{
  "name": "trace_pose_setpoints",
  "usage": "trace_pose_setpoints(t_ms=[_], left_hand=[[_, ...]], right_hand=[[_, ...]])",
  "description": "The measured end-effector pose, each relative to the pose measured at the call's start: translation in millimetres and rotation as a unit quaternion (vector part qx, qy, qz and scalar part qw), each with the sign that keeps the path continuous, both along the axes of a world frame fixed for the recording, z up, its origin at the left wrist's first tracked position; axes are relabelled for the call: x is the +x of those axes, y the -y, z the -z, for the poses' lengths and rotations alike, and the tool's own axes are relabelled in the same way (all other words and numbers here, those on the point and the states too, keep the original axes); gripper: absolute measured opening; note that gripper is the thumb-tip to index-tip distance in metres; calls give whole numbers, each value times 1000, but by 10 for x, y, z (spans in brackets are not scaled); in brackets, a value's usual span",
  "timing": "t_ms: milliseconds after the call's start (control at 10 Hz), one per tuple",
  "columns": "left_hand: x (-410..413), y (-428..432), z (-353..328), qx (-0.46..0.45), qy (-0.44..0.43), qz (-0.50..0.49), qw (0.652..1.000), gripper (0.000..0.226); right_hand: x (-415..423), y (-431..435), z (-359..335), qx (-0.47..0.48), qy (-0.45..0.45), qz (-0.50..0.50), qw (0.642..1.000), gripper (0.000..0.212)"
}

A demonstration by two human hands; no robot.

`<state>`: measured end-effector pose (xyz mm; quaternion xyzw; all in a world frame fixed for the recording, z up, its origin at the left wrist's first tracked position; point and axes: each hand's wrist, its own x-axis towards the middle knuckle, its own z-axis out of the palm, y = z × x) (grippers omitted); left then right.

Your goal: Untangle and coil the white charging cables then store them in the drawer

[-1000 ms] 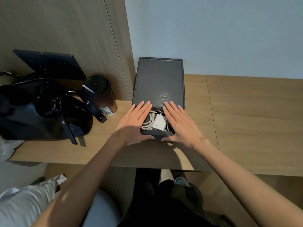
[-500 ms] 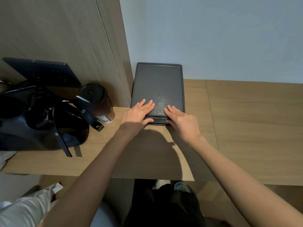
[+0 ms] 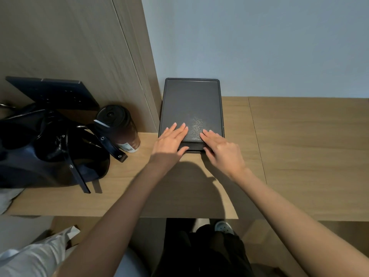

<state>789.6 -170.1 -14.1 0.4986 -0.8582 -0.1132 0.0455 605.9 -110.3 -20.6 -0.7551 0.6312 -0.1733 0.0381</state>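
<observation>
Open-fingered and holding nothing, left hand (image 3: 169, 139) and right hand (image 3: 221, 148) are pushing the dark grey rectangular drawer box (image 3: 191, 102) at frame centre shut, white charging cables now hidden inside: storing looks done.

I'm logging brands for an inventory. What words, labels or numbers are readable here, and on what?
No text here can be read.
Tumbler: a white label near its base carries dark print, too small and blurred to read.
Dark drawer box: only a pale scuffed patch on top, no lettering.
Black bag and leaning dark panel: no legible marks.
</observation>
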Motion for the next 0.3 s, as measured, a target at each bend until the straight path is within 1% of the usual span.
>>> trace_pose_setpoints(t_ms=[100, 200, 300], left_hand=[[-9, -84, -153, 14, 8, 8, 1000, 61], [12, -159, -324, -21, -23, -6, 999, 55], [-48, -184, -525, -37, 3, 4, 999, 53]], right_hand=[[-30, -15, -163, 82, 3, -4, 997, 42], [-125, -71, -373, 75, 21, 14, 997, 44], [-219, -150, -573, 44, 19, 43, 998, 45]])
